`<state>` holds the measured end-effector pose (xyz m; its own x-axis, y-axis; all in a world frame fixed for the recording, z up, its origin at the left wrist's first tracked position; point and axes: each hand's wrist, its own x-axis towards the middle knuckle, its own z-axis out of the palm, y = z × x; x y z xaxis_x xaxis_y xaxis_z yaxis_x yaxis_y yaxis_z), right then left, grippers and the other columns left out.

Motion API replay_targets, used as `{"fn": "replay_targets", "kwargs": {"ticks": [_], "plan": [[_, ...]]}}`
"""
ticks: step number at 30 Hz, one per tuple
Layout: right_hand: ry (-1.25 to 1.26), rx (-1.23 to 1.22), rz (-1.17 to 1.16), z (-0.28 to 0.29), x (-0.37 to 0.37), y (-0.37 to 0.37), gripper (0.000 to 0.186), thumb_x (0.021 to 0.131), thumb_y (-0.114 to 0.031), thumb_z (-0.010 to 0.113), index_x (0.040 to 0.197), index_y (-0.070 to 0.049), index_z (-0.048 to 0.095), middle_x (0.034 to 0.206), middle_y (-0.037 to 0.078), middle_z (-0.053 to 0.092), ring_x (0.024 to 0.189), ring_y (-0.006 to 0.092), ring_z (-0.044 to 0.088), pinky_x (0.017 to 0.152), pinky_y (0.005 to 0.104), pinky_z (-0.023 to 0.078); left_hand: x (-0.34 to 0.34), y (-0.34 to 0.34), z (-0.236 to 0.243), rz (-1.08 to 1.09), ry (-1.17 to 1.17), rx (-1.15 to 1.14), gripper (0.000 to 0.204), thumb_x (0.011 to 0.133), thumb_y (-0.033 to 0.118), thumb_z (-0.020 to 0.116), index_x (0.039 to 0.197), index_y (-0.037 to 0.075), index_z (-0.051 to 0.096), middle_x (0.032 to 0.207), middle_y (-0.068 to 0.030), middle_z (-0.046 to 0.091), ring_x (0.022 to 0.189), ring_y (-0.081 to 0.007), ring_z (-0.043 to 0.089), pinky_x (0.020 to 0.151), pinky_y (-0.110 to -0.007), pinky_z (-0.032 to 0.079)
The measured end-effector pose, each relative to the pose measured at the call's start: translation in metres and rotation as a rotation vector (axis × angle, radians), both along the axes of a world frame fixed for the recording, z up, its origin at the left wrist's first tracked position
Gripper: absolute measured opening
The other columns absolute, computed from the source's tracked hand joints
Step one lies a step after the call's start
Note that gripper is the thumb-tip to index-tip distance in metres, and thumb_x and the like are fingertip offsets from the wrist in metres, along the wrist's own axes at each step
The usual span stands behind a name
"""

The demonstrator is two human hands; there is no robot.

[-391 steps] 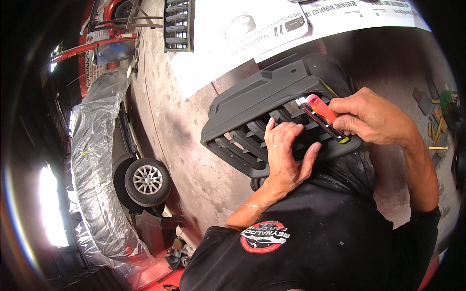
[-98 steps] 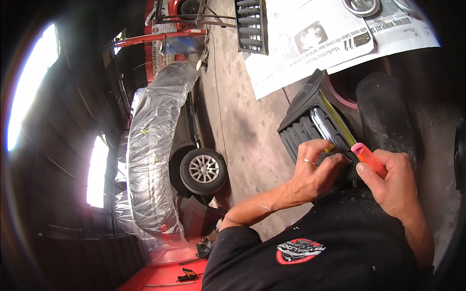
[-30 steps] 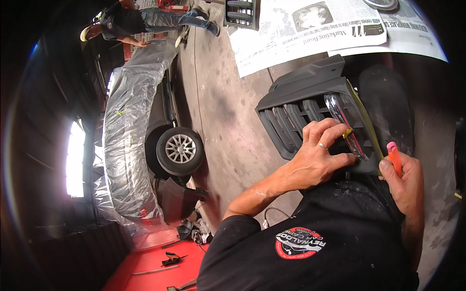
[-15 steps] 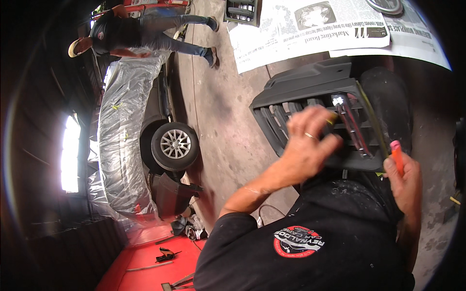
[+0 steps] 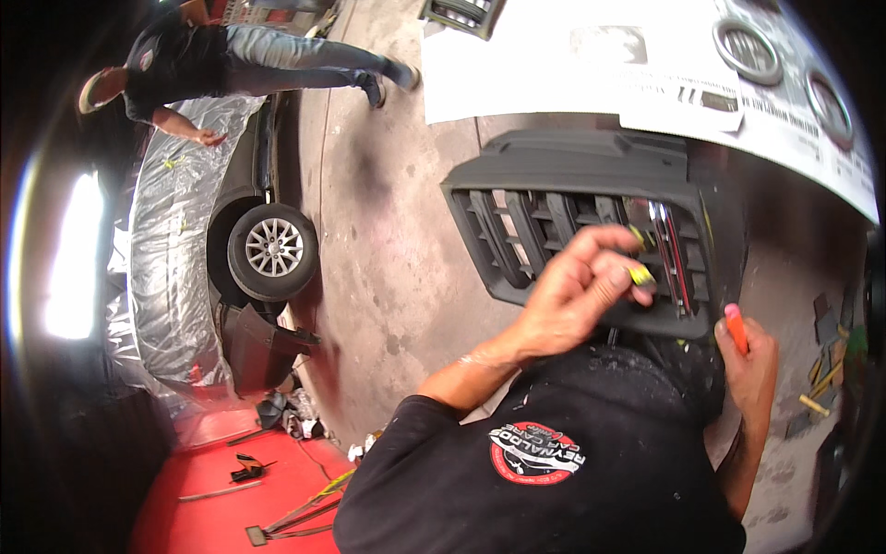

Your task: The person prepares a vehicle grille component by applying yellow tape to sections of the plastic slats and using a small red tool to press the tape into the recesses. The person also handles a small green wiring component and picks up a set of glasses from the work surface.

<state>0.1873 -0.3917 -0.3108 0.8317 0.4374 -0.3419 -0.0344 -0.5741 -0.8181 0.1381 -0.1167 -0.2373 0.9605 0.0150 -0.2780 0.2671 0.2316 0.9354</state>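
A dark grey car air vent panel (image 5: 544,152) with upright slats rests tilted before my body. A shiny chrome strip (image 5: 672,258) runs down its right part. Over the slats, my left hand (image 5: 574,291) is closed, with a small crumpled bit of yellow-green tape (image 5: 640,275) pinched at the fingertips. More yellow shows by the index finger. My right hand (image 5: 752,369) wraps round a slim orange tool (image 5: 736,332) with a pink end, near the panel's lower right corner; its exact kind cannot be made out.
Newspaper (image 5: 517,74) covers a surface ahead, bearing round vent rings (image 5: 748,51) and another vent (image 5: 461,14). At left stand a car wheel (image 5: 272,247) and plastic sheeting (image 5: 175,277). Another person (image 5: 185,55) walks beyond. Straps (image 5: 305,512) lie on a red surface; scraps (image 5: 821,369) lie right.
My view has shifted to the right. My left hand has drawn back slightly from the chrome strip, showing the tape bit. The other person has changed stride and lowered an arm.
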Motion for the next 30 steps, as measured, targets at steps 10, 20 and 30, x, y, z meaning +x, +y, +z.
{"fn": "replay_targets", "kwargs": {"ticks": [10,20,30], "plan": [[-0.164,0.637,-0.006,0.065,0.030,0.035,0.029,0.075,-0.009,0.082,0.101,-0.002,0.071,0.097,0.009,0.067,0.072,0.0112,0.056,0.067,0.0244,0.044,0.012,-0.024,-0.017,-0.199,0.079,-0.510,0.034,0.108,0.034,0.040,0.119,0.004,0.051,0.098,-0.0078,0.062,0.089,-0.0178,0.064,0.082,-0.033,0.050],[0.162,0.724,-0.270,0.058,0.034,0.017,0.007,0.091,-0.007,0.064,0.090,0.000,0.064,0.078,-0.004,0.055,0.067,0.0027,0.044,0.058,0.0211,0.031,0.021,-0.031,0.004,-0.338,-0.091,0.242,0.059,0.107,0.017,0.043,0.156,0.002,0.013,0.106,-0.0095,0.064,0.096,-0.0148,0.062,0.090,-0.031,0.048],[-0.372,0.350,-0.195,0.044,0.024,0.043,0.013,0.082,-0.002,0.074,0.093,0.000,0.068,0.076,0.007,0.060,0.060,0.0176,0.050,0.056,0.0290,0.040,0.030,-0.047,-0.007,-0.367,-0.558,0.828,0.066,0.085,-0.013,0.057,0.146,-0.004,0.033,0.109,-0.0216,0.066,0.096,-0.0358,0.069,0.082,-0.038,0.055]]}}
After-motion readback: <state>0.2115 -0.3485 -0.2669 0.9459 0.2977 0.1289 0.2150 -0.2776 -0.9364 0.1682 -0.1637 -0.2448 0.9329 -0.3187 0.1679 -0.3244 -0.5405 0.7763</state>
